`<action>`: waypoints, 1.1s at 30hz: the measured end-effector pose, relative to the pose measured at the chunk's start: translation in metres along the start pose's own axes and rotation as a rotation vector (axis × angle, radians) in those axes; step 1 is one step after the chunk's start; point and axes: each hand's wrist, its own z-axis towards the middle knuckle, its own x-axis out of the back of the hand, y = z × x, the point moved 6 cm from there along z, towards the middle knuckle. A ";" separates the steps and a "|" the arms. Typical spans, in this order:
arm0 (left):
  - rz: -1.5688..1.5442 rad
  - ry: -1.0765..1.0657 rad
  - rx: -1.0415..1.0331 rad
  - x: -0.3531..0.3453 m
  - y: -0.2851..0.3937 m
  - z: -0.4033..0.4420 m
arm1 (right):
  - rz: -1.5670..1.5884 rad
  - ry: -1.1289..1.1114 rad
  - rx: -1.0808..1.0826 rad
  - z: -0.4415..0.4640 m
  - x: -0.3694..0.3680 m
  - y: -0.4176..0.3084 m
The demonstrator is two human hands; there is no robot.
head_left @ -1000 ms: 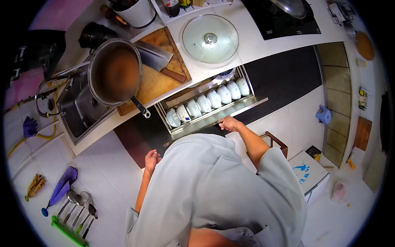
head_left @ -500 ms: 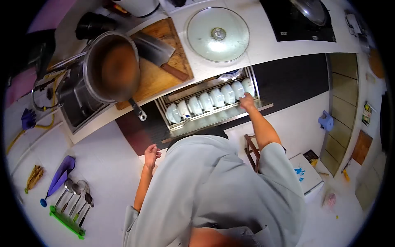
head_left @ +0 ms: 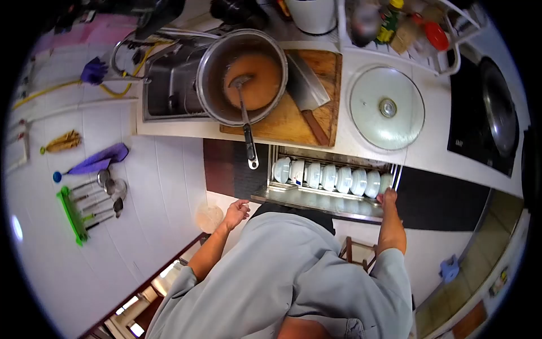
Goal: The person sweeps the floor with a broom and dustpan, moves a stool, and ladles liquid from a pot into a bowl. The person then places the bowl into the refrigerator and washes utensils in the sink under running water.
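Note:
A pull-out rack drawer (head_left: 322, 204) below the counter holds a row of white bowls standing on edge. At its right end my right hand (head_left: 388, 196) pinches the lower rim of the last bowl (head_left: 386, 181); the fingertips are partly hidden. My left hand (head_left: 237, 213) hangs left of the drawer with loosely curled fingers, apart from one another and empty. Above the drawer, a large metal pot (head_left: 201, 93) with brownish liquid stands between sink and board, a ladle (head_left: 247, 133) leaning in it with its handle over the counter edge.
A cleaver (head_left: 307, 85) lies on the wooden cutting board (head_left: 271, 133). Right of it are a glass lid (head_left: 389, 90) and a black cooktop (head_left: 460, 130). The sink (head_left: 169, 110) is at left. Utensils hang from a green rack (head_left: 70, 214). A wooden stool (head_left: 358, 251) stands under the drawer.
The view has swung so the counter and drawer sit further right and lower in the frame. The right hand stays at the end bowl; the left hand stays empty beside the drawer.

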 end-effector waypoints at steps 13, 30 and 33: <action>0.050 -0.004 -0.027 -0.007 0.010 -0.008 | -0.076 0.120 0.109 -0.026 0.046 -0.047; -0.138 -0.115 -0.283 -0.033 0.118 -0.040 | -0.573 -0.370 1.057 -0.385 -0.027 -0.215; -0.328 -0.276 -0.389 -0.031 0.159 -0.080 | -0.386 -0.627 1.341 -0.470 -0.071 -0.251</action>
